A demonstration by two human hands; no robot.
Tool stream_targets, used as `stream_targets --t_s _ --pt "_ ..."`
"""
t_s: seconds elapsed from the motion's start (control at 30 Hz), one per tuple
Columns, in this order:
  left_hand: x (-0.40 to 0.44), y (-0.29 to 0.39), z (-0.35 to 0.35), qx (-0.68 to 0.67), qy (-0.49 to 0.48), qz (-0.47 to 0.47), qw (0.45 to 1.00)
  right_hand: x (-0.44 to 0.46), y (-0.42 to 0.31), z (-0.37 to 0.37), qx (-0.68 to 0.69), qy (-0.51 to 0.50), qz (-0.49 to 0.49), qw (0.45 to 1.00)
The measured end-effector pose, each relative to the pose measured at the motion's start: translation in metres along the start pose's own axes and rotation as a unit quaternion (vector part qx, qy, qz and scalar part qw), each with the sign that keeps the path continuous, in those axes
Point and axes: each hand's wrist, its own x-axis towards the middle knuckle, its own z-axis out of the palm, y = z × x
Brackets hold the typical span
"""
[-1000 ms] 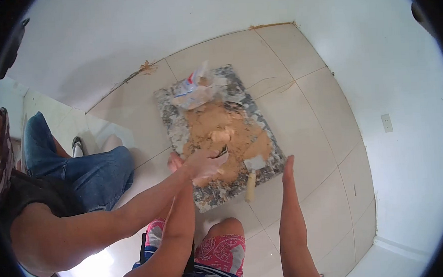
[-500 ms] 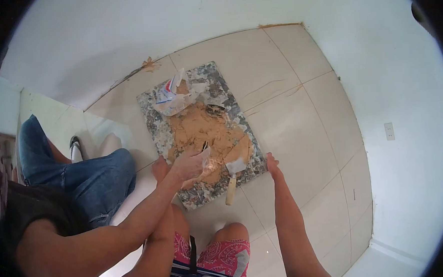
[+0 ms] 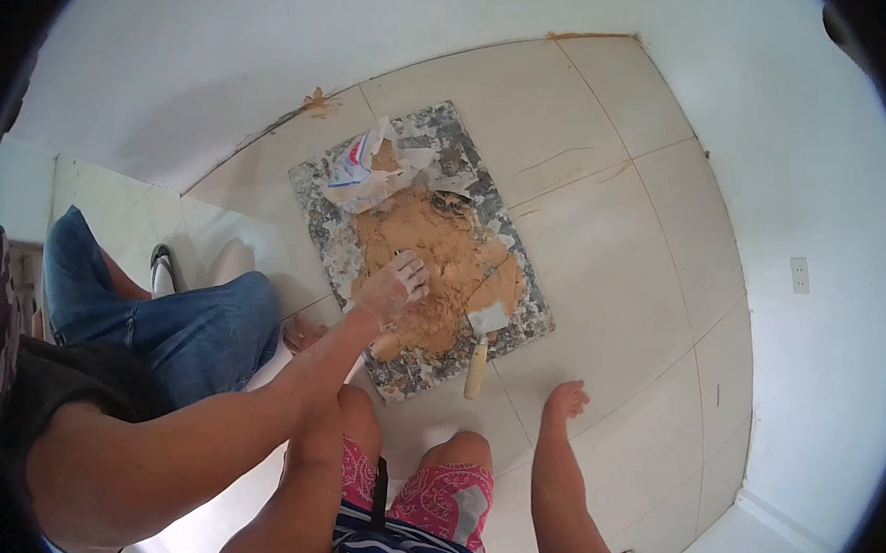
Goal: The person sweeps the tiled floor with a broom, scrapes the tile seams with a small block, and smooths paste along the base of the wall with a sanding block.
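Observation:
A mottled grey board [image 3: 438,377] lies on the floor, with tan putty [image 3: 430,227] spread over its middle. My right hand [image 3: 568,400] is in the air right of the board's near corner, touching nothing, fingers apart and slightly bent. My left hand [image 3: 303,334] is just off the board's left edge, blurred and partly behind the co-worker's arm. A putty knife [image 3: 477,368] with a pale handle rests on the near right part, its blade against the putty. A co-worker's whitened hand [image 3: 395,282] is over the putty, closed on a tool that is mostly hidden.
A torn plastic bag [image 3: 362,171] with tan material stands on the board's far end. The co-worker's jeans [image 3: 196,334] and a shoe [image 3: 162,271] are at the left. White walls bound the tiled floor [image 3: 603,268]; one carries a socket [image 3: 800,276].
Both my hands have come off the board's edges, the right one back toward me. The co-worker's hand has turned over on the putty. The view has shifted slightly.

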Motion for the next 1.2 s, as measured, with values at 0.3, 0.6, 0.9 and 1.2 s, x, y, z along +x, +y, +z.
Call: stream_targets --t_s 0.3,0.6,0.9,1.2 --pt "-0.024 0.02 0.027 -0.166 0.039 -0.022 0.985 -0.071 0.037 0.035 -0.092 0.061 0.07 0.991" --pt "-0.032 0.04 -0.015 0.311 -0.224 0.149 0.912 -0.065 0.031 0.044 -0.146 0.077 0.09 0.982" --pt "-0.12 0.057 0.049 -0.028 -0.124 -0.532 0.837 -0.068 0.034 0.036 -0.146 0.082 0.097 0.981" --pt "-0.145 0.091 0.103 -0.024 0.072 -0.754 0.653 -0.079 0.018 0.014 -0.129 0.05 0.067 0.988"
